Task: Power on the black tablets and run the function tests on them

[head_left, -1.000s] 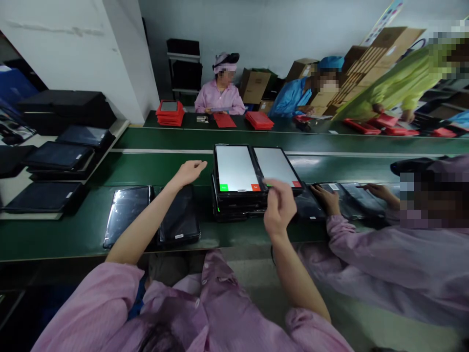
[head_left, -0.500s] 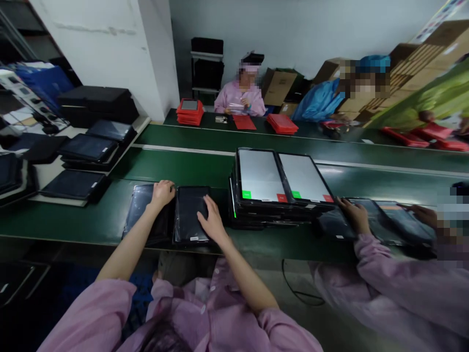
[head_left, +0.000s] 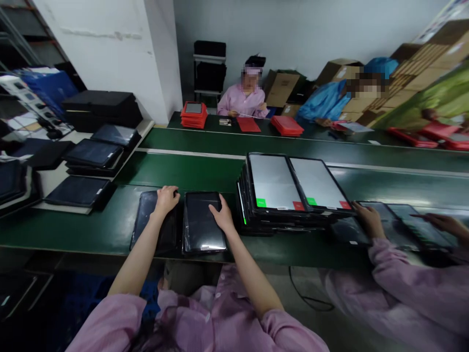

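Note:
Two dark tablets in clear film lie side by side before me on the green bench. My left hand (head_left: pixel 167 201) rests on the left tablet (head_left: pixel 146 215), its fingers curled at the upper right edge; their tips are partly hidden. The right tablet (head_left: pixel 203 220) has a small white label at its near edge. My right hand (head_left: pixel 223 215) grips that tablet by its right side, thumb over the face and fingers along the edge. Just to the right stands a tall stack of tablets (head_left: pixel 273 181), topped by two lit white screens with green and red corners.
More dark tablets (head_left: pixel 93 150) are piled on a pale side table at left. A co-worker's hands (head_left: pixel 370 220) handle tablets at right. Across the green bench (head_left: pixel 183 168), other people sit behind red sleeves (head_left: pixel 287 125). A white pillar (head_left: pixel 110 54) rises at back left.
My right hand has shifted from lying spread over the right tablet to holding its right edge. The left hand stays at the left tablet. The whole view has swung slightly.

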Tool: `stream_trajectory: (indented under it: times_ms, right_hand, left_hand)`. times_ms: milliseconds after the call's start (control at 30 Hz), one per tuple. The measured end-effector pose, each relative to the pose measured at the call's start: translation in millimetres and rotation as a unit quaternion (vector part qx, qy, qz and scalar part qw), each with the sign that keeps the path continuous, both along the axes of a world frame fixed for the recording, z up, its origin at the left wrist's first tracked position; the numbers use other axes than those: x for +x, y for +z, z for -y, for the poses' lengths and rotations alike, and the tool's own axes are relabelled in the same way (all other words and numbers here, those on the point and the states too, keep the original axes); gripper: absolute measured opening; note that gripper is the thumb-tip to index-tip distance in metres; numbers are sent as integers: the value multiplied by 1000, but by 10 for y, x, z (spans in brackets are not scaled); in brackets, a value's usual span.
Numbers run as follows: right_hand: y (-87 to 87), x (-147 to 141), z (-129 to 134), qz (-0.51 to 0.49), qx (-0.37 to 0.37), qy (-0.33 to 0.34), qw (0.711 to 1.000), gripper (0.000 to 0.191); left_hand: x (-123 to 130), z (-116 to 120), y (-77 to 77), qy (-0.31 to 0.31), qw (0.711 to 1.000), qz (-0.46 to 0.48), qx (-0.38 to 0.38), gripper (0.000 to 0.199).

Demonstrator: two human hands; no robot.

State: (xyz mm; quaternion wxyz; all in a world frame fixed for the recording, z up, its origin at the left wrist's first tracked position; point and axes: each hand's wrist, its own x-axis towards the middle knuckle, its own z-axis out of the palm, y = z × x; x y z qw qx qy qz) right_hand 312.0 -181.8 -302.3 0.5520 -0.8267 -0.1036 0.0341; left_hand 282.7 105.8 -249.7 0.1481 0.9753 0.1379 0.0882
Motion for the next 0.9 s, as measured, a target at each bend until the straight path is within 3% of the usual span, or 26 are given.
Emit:
stream_trajectory:
  times_ms: [267,467,667,800,900]
  right_hand:
    - [141,-82,-24,30,-49,-33,998,71]
    - [287,-201,-36,-28,-72,-12,997,81]
    - [216,-831,244,-7,2,60,998,113]
    - [137,-1312,458,-36,22,89,995,141]
    - [93,-1492,533,-47,20,84,995,149]
  left_hand:
    - [36,-96,37,-9,999,-32,2,44]
    - [59,-99,81,7,999,-48,9,50]
    - [130,-152,88,6,992,-98,79,54]
    - [196,-153,144,29,986,-137,86,54]
    - [174,-73,211,31,984,-156,85,55]
